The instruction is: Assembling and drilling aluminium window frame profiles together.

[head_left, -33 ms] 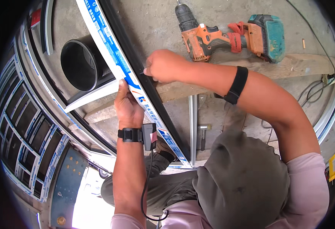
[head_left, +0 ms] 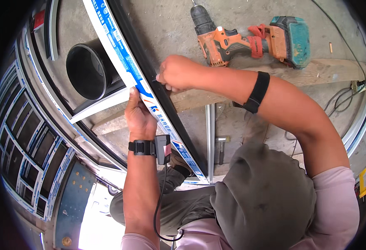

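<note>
A long frame bar (head_left: 126,62), wrapped in blue-and-white film on top and black along its side, slants from the upper left to the lower middle. My left hand (head_left: 141,118) grips it from below and the left, thumb up along its edge beside a white crossbar (head_left: 101,103). Against the bar's black side, my right hand (head_left: 176,73) is closed, with thumb and forefinger pinched together. A tiny thin glint shows at those fingertips, too small to name. Just beyond the right hand an orange cordless drill (head_left: 222,43) with a teal battery lies on its side.
A black round tube (head_left: 87,71) stands left of the bar. A wooden plank (head_left: 316,73) runs underneath. A hammer (head_left: 221,154) lies beside an upright pale profile (head_left: 210,137). Cables (head_left: 341,98) coil at the right. Filmed frames (head_left: 28,154) stack at far left.
</note>
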Action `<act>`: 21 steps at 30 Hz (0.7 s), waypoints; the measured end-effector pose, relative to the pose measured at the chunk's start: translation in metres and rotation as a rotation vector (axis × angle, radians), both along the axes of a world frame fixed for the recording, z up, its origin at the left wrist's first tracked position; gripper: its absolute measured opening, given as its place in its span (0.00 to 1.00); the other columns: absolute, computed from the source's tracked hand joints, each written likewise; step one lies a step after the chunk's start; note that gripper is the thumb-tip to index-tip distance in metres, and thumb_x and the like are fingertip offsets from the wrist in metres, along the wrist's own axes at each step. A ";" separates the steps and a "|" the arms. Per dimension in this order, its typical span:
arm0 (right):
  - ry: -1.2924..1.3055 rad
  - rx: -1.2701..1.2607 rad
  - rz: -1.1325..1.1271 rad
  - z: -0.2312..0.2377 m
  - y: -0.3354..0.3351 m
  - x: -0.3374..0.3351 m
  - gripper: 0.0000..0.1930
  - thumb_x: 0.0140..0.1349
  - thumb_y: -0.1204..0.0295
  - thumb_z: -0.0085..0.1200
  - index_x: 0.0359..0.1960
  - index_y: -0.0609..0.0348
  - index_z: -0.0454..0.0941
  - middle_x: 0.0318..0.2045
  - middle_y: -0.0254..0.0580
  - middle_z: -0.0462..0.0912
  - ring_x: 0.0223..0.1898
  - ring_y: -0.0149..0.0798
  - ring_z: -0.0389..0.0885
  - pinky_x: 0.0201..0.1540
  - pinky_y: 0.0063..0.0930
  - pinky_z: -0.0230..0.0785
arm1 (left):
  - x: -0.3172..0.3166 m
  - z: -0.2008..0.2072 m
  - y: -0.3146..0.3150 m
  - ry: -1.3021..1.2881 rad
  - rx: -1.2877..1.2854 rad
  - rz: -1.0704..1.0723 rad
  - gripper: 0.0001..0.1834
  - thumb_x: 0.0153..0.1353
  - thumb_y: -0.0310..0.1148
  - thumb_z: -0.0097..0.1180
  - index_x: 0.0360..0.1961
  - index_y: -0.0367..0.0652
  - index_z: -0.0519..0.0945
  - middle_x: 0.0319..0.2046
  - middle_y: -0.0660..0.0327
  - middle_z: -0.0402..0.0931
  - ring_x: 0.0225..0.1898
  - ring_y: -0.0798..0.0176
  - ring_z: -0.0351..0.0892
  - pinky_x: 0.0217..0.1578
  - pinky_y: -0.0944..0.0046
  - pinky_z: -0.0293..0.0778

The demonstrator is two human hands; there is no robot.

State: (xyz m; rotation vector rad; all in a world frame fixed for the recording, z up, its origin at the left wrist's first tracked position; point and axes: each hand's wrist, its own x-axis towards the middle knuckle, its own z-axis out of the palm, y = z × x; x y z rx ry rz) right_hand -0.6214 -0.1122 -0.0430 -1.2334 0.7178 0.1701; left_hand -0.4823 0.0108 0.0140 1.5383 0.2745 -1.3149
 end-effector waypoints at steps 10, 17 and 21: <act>0.029 -1.242 0.193 0.000 -0.012 -0.012 0.06 0.53 0.72 0.58 0.31 0.59 0.80 0.32 0.46 0.82 0.36 0.43 0.84 0.35 0.34 0.77 | 0.000 -0.001 -0.003 -0.033 0.005 0.021 0.18 0.71 0.41 0.46 0.53 0.39 0.75 0.48 0.57 0.80 0.50 0.57 0.78 0.56 0.53 0.71; 0.010 -1.169 0.409 -0.009 -0.010 -0.002 0.08 0.49 0.73 0.58 0.32 0.60 0.81 0.34 0.42 0.80 0.39 0.41 0.82 0.35 0.33 0.77 | 0.003 0.001 0.001 0.028 -0.010 0.016 0.19 0.71 0.41 0.46 0.54 0.41 0.75 0.50 0.58 0.79 0.52 0.55 0.77 0.58 0.50 0.69; 0.007 -1.300 0.199 -0.003 0.001 0.000 0.08 0.51 0.72 0.58 0.33 0.60 0.81 0.33 0.41 0.80 0.39 0.40 0.82 0.37 0.33 0.76 | 0.006 -0.002 0.003 0.029 -0.006 0.016 0.19 0.71 0.42 0.46 0.55 0.41 0.75 0.51 0.58 0.79 0.53 0.55 0.76 0.59 0.50 0.68</act>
